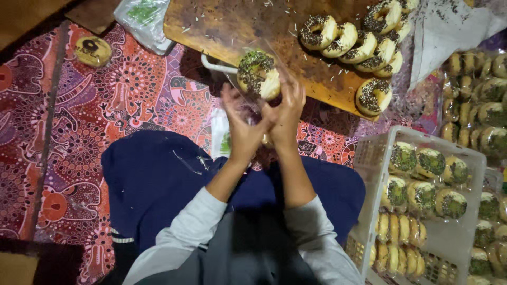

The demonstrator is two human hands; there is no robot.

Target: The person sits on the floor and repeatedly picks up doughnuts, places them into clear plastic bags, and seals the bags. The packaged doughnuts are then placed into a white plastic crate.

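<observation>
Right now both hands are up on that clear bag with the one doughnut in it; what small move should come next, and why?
Probably close the bag's mouth. The sprinkled doughnut already sits inside the clear bag, and the left hand and right hand meet just below it, pinching the plastic. Once closed, it could likely join the bagged doughnuts in the white basket on the right.

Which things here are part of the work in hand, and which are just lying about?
In use: left hand and right hand on a clear bag holding a sprinkled doughnut; doughnuts on the wooden board; white basket of bagged doughnuts.

Lying about: round yellow lid; plastic bag with green contents; patterned mat.
</observation>
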